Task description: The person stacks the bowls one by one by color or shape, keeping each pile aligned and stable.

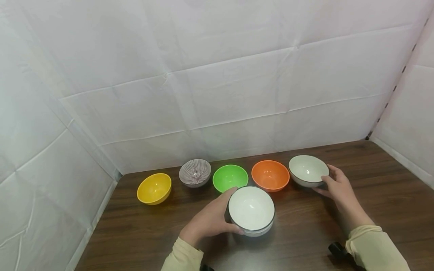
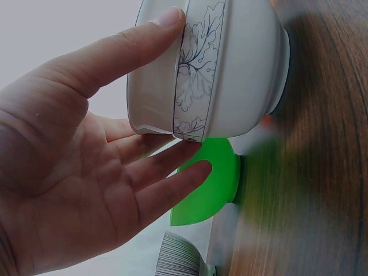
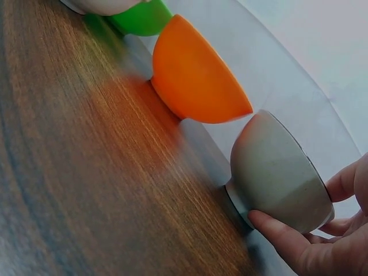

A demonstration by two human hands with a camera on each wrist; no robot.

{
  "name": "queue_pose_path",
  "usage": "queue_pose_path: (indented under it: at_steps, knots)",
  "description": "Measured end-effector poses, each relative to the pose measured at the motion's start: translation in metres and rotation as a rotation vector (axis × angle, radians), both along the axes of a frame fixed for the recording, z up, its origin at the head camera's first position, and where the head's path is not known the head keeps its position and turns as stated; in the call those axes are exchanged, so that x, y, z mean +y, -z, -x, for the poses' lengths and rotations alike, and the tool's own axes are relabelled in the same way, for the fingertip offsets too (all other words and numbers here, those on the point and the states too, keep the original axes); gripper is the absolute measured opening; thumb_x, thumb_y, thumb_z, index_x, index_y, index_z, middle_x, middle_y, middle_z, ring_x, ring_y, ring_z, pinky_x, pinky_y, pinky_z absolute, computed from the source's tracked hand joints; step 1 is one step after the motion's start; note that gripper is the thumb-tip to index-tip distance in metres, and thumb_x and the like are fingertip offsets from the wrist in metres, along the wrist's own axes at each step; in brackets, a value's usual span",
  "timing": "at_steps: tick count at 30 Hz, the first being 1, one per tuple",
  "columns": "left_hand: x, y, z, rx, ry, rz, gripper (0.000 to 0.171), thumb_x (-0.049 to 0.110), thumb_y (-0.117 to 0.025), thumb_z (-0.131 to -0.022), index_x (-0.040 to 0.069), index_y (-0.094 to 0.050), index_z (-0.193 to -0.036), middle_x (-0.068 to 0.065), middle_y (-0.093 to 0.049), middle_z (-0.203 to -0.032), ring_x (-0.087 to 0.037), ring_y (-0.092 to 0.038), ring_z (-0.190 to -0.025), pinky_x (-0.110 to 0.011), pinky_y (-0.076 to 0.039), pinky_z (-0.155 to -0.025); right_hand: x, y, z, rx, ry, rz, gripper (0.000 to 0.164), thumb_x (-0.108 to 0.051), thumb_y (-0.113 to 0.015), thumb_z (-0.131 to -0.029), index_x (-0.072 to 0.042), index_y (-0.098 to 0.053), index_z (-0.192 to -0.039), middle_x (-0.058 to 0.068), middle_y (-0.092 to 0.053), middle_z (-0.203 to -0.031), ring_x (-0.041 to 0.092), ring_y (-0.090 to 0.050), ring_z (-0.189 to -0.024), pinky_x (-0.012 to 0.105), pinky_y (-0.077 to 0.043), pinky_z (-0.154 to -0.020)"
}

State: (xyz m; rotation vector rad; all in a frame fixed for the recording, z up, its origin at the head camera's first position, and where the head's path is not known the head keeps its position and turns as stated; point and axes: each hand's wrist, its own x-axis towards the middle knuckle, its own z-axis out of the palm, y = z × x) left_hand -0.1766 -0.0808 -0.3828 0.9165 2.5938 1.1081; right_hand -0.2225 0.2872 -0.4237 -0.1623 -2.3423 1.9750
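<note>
Near the front middle in the head view, my left hand grips white bowls, apparently two nested together, with a dark rim on top. Leaf drawings band the side of these bowls in the left wrist view, where the thumb lies on the near side and the fingers reach around beneath. At the right end of the back row, my right hand holds a pale bowl with a dark rim. One digit lies near that bowl's foot and another by its rim in the right wrist view.
Left of the pale bowl, a row runs along the back: an orange bowl, a green bowl, a striped bowl and a yellow bowl. They stand on a dark wooden table. White sheeting hangs behind and at both sides.
</note>
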Motion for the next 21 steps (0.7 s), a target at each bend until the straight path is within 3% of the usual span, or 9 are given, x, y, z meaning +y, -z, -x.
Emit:
queue_pose_path:
  at_steps: [21]
  knots:
    - [0.0, -0.0008, -0.0009, -0.024, -0.033, 0.035, 0.106, 0.027, -0.088, -0.064, 0.006, -0.027, -0.149, -0.008, -0.042, -0.148, -0.021, -0.041, -0.13, -0.048, -0.037, -0.111, 0.0001, -0.0024, -0.0007, -0.003, 0.008, 0.018, 0.058, -0.006, -0.025, -0.1, 0.011, 0.005, -0.147, 0.042, 0.004, -0.15, 0.056, -0.019, -0.13, 0.018, -0.06, -0.071]
